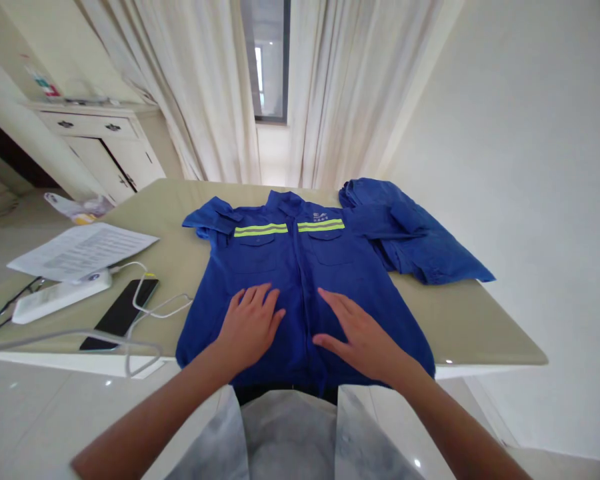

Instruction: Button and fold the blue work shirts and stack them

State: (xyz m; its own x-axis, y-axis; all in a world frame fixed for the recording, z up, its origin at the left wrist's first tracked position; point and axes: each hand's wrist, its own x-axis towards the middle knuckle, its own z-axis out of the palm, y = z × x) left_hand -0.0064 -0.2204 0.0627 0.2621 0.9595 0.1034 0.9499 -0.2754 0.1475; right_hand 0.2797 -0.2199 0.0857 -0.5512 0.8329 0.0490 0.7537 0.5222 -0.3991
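A blue work jacket (pixel 265 267) lies front side up on the table, its collar at the far end and its hem hanging at the near edge. Yellow-green reflective strips cross the chest, and a small white logo sits above the right-hand strip. My left hand (pixel 251 323) rests on the jacket's lower left front, fingers slightly spread. On the other side of the front placket is my right hand (pixel 357 333), fingers apart, at the lower right front. Neither hand grips the cloth. The left sleeve is bunched near the shoulder; the right one runs toward a second blue garment.
That folded blue garment (pixel 425 233) lies at the table's right side. On the left are a black phone (pixel 123 313), a white power strip (pixel 63 298), cables, glasses and a printed sheet (pixel 83 250). The table (pixel 485 327) has a near edge close to my body. Curtains hang behind.
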